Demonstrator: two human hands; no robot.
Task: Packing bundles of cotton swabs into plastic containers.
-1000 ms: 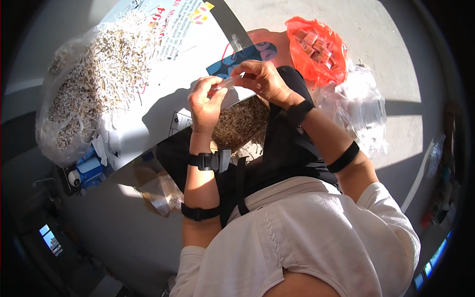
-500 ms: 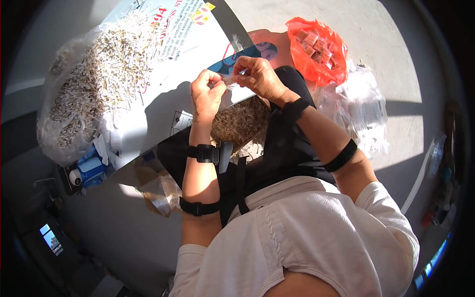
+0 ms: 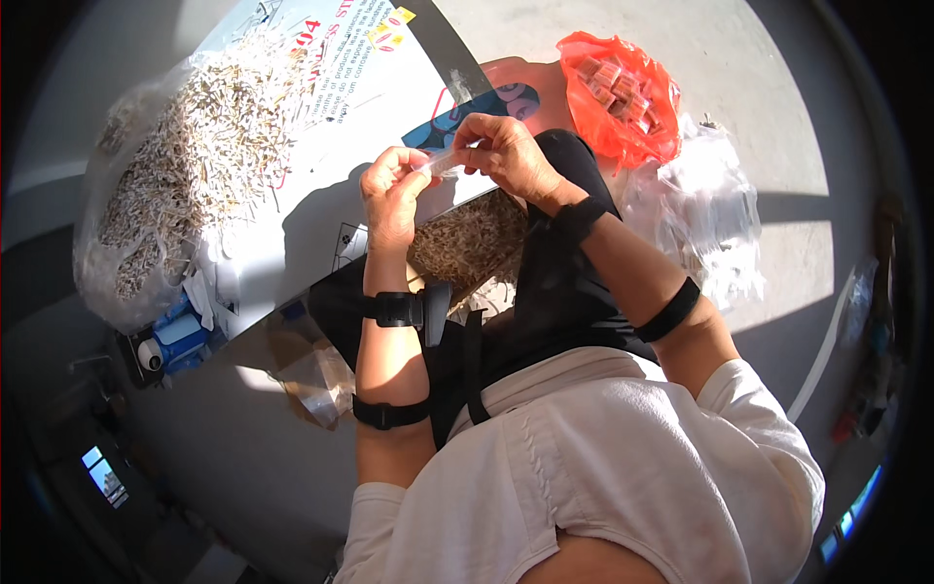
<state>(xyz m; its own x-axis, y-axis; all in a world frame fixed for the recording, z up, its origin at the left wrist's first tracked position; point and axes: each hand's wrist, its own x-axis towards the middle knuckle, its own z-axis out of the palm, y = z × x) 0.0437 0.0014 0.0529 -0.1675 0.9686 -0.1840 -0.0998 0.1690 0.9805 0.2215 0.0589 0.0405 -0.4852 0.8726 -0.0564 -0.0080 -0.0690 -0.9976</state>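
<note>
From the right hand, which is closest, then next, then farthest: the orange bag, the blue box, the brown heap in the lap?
From the right hand:
1. Brown heap, just below it.
2. Orange bag, up on the right.
3. Blue box, far lower left.

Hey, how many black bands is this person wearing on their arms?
4: left wrist band, left forearm band, right wrist band, right forearm band. The white sleeves could hide more higher up.

Small clear plastic sachet [image 3: 443,162], near horizontal, pinched at both ends between left grip [image 3: 394,190] and right grip [image 3: 501,156]; contents unclear.
</note>
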